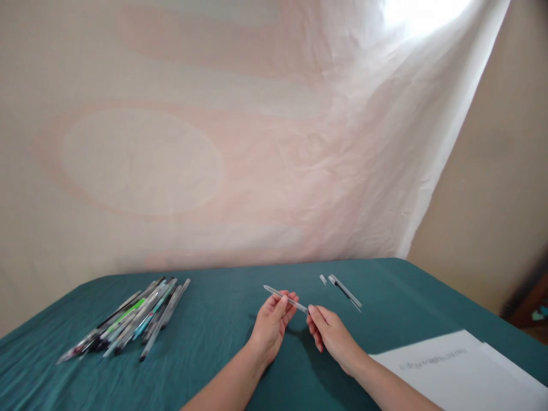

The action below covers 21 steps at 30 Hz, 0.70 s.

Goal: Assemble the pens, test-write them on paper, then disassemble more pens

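A clear, slim pen (pixel 274 290) is held above the table between both hands, its pointed end toward the upper left. My left hand (pixel 274 322) pinches the barrel near its middle with thumb and fingers. At the other end, the thumb and fingertips of my right hand (pixel 331 334) are closed on the pen's rear. Beyond the hands lie a small pale cap (pixel 322 279) and some disassembled-looking pen pieces (pixel 345 291), a clear tube with a dark, thin part beside it.
A heap of several pens (pixel 137 317), mostly clear and dark with some green and blue, lies at the left. White paper sheets (pixel 445 377) with faint marks rest at the lower right. The green cloth-covered table (pixel 214 342) ends at a hanging pale sheet (pixel 257 171).
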### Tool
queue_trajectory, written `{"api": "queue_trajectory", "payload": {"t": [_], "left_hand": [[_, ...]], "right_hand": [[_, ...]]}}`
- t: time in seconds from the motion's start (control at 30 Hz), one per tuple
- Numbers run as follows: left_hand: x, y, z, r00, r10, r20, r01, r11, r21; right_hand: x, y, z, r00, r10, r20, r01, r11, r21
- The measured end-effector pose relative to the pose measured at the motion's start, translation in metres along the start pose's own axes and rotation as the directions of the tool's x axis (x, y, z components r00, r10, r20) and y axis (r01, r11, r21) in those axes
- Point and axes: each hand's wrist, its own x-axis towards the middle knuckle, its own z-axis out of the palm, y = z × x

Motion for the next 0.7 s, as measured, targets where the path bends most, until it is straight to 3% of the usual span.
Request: {"api": "queue_trajectory", "payload": {"t": [0.33,0.57,0.7], "left_hand": [[0.0031,-0.0012,-0.003,1.0,0.013,-0.018,-0.013,1.0,-0.006],[0.0051,-0.0042,-0.0053,0.998,0.025,-0.056,-0.026,0.999,-0.028],[0.006,-0.0049,-0.0069,0.999,0.007,-0.038,-0.008,1.0,-0.024]], "right_hand": [[-0.0045,-0.0071,-0.0015,0.997,-0.082,-0.009,0.082,0.997,0.006],[0.0026,-0.0025,-0.0029,0.996,0.047,0.075,-0.061,0.981,0.184],[0.0033,-0.0024,-0.0047,0.998,0.026,0.066,-0.036,0.986,0.162]]}}
